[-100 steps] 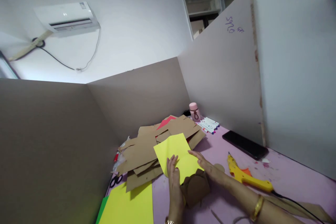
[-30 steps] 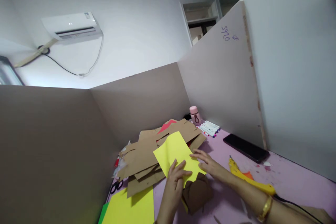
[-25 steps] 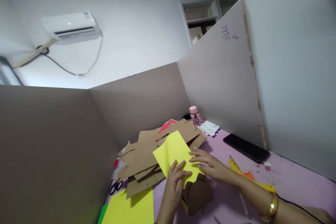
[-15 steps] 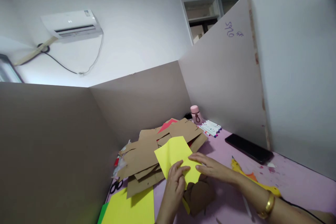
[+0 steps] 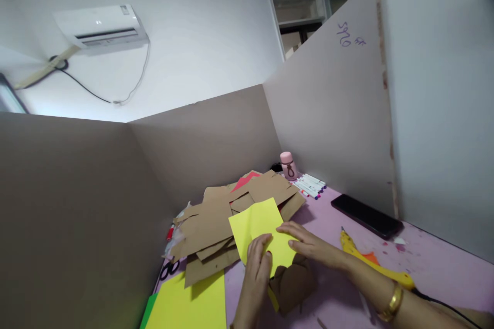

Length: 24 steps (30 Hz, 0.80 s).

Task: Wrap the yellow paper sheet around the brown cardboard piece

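Observation:
A creased yellow sheet [image 5: 258, 218] lies over a dark brown cardboard piece [image 5: 294, 285] with a scalloped edge. On the sheet's lower left part rests my left hand [image 5: 258, 262], its fingers bent and close together, with the thumb beside them. My right hand [image 5: 306, 242] lies flat on the sheet's right edge, fingers stretched out and slightly apart. A strip of yellow shows at the lower left of the brown piece. Whether that strip belongs to the same sheet I cannot tell.
Stacked cardboard [image 5: 212, 223] stands behind the hands. Yellow paper [image 5: 193, 303] and black scissors [image 5: 169, 269] are at the left. On the right lie a yellow glue gun [image 5: 380, 267], a black phone [image 5: 366, 215] and markers [image 5: 310, 185], near a pink bottle [image 5: 288, 166]. Grey partitions surround the table.
My left hand's fingers have drawn back and bent, with the index finger no longer pointing right across the sheet. My right hand has barely moved. The view has shifted slightly.

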Available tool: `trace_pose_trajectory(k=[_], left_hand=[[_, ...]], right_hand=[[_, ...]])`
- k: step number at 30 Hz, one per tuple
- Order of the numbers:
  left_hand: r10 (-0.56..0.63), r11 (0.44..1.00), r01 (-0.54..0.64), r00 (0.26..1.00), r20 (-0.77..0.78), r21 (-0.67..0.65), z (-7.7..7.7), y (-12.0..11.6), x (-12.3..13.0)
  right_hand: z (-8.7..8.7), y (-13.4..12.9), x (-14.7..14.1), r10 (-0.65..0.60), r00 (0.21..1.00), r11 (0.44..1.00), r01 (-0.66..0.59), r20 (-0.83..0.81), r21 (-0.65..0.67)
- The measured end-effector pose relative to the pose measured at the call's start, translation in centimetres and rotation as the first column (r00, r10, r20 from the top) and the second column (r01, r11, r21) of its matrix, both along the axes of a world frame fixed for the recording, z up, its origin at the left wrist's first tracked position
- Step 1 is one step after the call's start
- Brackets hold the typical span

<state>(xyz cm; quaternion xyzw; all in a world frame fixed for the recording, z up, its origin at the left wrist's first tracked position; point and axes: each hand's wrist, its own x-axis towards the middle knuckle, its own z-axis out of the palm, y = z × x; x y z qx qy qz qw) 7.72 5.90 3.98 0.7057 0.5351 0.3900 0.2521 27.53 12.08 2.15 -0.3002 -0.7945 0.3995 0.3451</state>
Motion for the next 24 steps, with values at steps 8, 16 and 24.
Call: trace_pose_trajectory(k=[8, 16, 24], left_hand=[[0.034, 0.999, -0.033, 0.998, 0.057, -0.004, 0.13, 0.10, 0.23], [0.047, 0.999, -0.047, 0.996, 0.076, 0.004, -0.20, 0.03, 0.22], [0.089, 0.995, -0.094, 0.989, 0.121, 0.041, -0.63, 0.31, 0.30]], right_hand=[[-0.38, -0.19, -0.26, -0.017, 0.999, 0.999, 0.015, -0.039, -0.038], [-0.89, -0.08, -0.43, -0.029, 0.997, 0.999, 0.025, -0.073, -0.046], [-0.96, -0.09, -0.50, -0.033, 0.995, 0.998, 0.028, -0.089, -0.050]])
